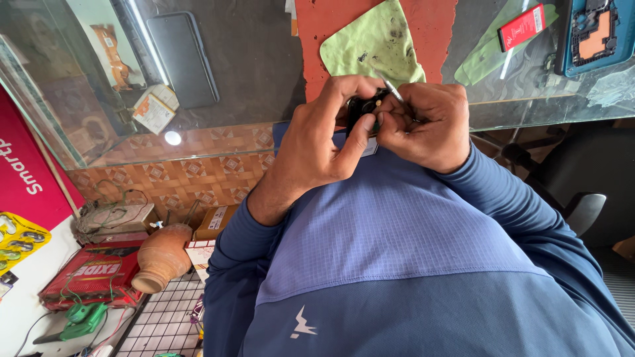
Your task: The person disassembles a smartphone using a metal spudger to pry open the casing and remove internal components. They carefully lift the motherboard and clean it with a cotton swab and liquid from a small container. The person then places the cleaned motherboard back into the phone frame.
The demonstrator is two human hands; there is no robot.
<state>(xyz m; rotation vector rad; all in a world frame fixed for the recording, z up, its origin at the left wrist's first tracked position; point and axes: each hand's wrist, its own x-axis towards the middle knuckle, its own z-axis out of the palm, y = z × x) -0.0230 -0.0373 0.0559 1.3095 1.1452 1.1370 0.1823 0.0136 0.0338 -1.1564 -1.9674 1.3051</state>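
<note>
My left hand (317,142) grips a small black part (365,106) close to my chest, thumb pressed on its near side. My right hand (426,125) is closed around a thin metal tool (391,88) whose tip meets the black part. Both hands touch each other over the near edge of a glass counter (251,66). A green cloth (374,43) lies on a red mat (433,26) just beyond my fingers. Most of the black part is hidden by my fingers.
On the glass lie a dark phone (182,59), a red flat pack (521,26), and an opened phone in a teal frame (595,33). A clay pot (162,258), a red box (92,274) and wires sit on the floor at left. A black chair (582,192) stands right.
</note>
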